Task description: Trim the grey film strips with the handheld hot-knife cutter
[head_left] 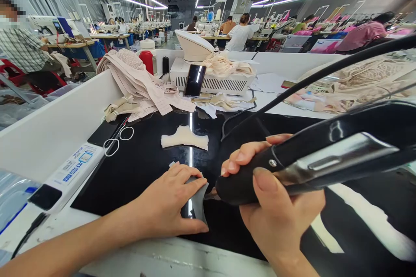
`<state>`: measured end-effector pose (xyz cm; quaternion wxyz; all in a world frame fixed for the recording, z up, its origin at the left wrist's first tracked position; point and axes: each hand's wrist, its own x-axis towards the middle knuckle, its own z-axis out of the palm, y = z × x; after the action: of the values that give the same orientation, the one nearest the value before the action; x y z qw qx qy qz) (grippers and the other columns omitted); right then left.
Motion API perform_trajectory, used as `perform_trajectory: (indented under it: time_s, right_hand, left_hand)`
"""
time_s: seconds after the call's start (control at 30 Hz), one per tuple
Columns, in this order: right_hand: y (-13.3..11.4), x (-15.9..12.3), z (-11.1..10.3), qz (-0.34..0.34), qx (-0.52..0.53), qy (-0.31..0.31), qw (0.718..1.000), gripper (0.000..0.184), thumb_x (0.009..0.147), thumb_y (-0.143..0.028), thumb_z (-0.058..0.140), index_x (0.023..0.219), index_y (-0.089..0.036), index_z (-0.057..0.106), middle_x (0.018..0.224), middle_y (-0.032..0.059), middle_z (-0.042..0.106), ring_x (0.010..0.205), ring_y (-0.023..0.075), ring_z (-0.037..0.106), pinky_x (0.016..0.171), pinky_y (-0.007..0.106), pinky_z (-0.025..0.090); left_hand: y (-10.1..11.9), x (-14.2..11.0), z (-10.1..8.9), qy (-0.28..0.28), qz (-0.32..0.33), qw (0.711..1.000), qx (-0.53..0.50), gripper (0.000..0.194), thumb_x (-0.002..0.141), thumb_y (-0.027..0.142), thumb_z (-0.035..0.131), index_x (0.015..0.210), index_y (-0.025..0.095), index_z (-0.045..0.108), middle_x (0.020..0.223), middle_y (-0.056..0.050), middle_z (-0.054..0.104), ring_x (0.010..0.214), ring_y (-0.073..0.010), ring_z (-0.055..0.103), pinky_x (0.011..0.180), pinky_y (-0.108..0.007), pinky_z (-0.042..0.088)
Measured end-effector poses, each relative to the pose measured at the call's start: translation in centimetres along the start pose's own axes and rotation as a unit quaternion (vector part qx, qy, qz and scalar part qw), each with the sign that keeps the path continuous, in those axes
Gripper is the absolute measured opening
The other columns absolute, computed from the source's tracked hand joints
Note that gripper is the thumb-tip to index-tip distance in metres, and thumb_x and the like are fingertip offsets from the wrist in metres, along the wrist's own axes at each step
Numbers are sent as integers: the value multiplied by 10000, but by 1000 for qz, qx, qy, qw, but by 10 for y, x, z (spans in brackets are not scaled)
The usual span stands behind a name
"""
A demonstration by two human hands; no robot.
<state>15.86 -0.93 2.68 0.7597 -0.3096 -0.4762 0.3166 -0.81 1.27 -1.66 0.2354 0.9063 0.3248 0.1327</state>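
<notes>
My left hand (175, 194) lies on the black mat, thumb and fingers curved round a smooth grey curved piece (199, 201) and holding it down. Part of that piece is hidden under the fingers. My right hand (276, 199) is closed round a black corded hand tool (247, 184) with a silver plate along its side. The tool's narrow metallic tip is close to the right edge of the grey piece; whether they touch I cannot tell. Beyond my left hand, a cream fabric piece (184, 137) with a raised middle lies flat on the mat.
A thick black cable (279, 101) arches across the right. Cream strips (370, 216) lie at right. Beige fabric (136, 78), a red thread cone (147, 61), a phone (195, 80) and a white vented box (211, 78) stand behind. A low white wall (58, 132) borders the left.
</notes>
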Motion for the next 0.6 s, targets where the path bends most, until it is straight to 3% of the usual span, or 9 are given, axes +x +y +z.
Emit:
perform_trajectory:
  time_s: [0.4,0.6]
  right_hand:
    - [-9,-7,-1,20,-5,-20,1000,313,846,-323,774,1096,-287,589,809,-23,630,649,157,602,609,328,544]
    - [-20,-13,-3,47,3,-20,999,362,810,-353,805,1086,-287,579,783,-30,628,633,156,580,598,327,531]
  left_hand:
    - [-2,0,1,-8,1,1000,6,812,746,493,832,1432,191,517,1425,-129,525,1320,-317,489,1217,-608,238]
    - [-1,1,-1,-6,0,1000,8,786,755,496,823,1418,186,537,1414,-126,532,1294,-314,498,1204,-555,289]
